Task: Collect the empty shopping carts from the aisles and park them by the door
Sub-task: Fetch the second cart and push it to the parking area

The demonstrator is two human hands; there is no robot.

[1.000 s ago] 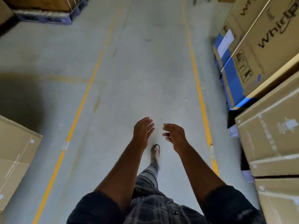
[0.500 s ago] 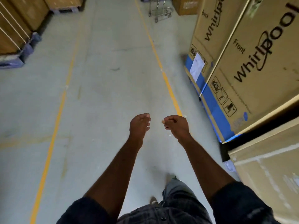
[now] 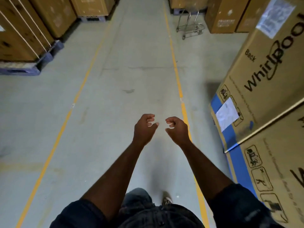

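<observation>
Holding nothing, the left grip (image 3: 144,127) and right grip (image 3: 177,129) hang side by side with fingers loosely curled, not touching, above the concrete floor (image 3: 131,71). Two yellow lines (image 3: 178,84) mark the aisle. Whirlpool cartons (image 3: 263,71) stand close on the right. The shopping cart (image 3: 189,26) stands well ahead, just right of the right-hand line, among stacked boxes (image 3: 220,15).

The silver wire-frame shopping cart (image 3: 190,27), upper centre-right: only the lower frame and wheels are discernible; the upper part cannot be made out. The white paper label (image 3: 274,15), upper right: print too blurred to read.
</observation>
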